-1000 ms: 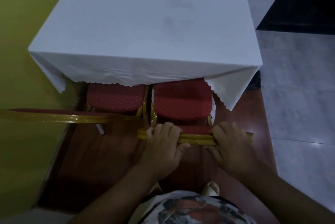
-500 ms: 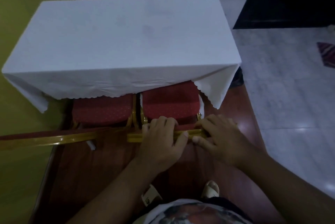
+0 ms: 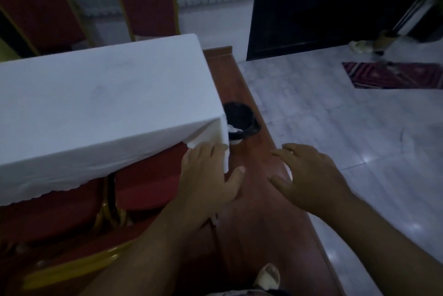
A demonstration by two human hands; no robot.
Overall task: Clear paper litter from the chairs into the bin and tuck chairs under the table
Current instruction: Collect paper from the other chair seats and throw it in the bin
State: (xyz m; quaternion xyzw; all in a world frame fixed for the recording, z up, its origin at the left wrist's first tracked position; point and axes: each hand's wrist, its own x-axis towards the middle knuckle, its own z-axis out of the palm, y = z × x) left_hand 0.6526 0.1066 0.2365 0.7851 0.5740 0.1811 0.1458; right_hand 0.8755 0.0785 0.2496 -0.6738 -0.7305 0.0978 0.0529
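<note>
A table under a white cloth [image 3: 96,104] fills the left. Two red chairs with gold frames sit pushed under its near edge: the right chair [image 3: 148,183] and the left chair [image 3: 48,212]. A gold chair-back rail [image 3: 72,269] crosses the bottom left. My left hand [image 3: 208,176] is off the chair, fingers spread, fingertips at the hanging cloth corner. My right hand [image 3: 309,176] hovers open over the wooden floor, holding nothing. A black bin [image 3: 242,116] stands past the table's right corner with white paper [image 3: 234,129] inside.
Two more red chairs [image 3: 148,3] [image 3: 40,13] stand at the table's far side. The wooden platform [image 3: 263,224] ends in a step down to pale tiles [image 3: 335,128] on the right. A patterned rug [image 3: 393,75] lies far right. My sandalled foot [image 3: 267,276] is at the bottom.
Both hands have let go of the right chair's back rail and opened. The view has swung right, bringing the bin and tiled floor into sight.
</note>
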